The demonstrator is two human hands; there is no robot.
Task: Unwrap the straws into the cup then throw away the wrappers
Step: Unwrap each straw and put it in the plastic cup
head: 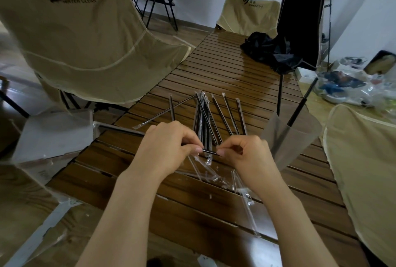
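Note:
Low over the slatted wooden table (235, 74), my left hand (169, 149) and my right hand (248, 155) both pinch one black straw (211, 152), which lies crosswise between their fingertips. Whether its clear wrapper is still on it I cannot tell. Beyond my hands lies a spread of several wrapped black straws (205, 116). A translucent cup (287, 138) stands to the right with two black straws (302, 104) upright in it. Empty clear wrappers (242, 189) lie on the table under and in front of my right hand.
A dark cloth bundle (270, 50) sits at the table's far end. Beige camping chairs stand at the left (85, 37), far end (248, 14) and right (364, 170). A cardboard box (53, 136) sits at the left edge. Plastic bags (347, 82) lie on the floor at right.

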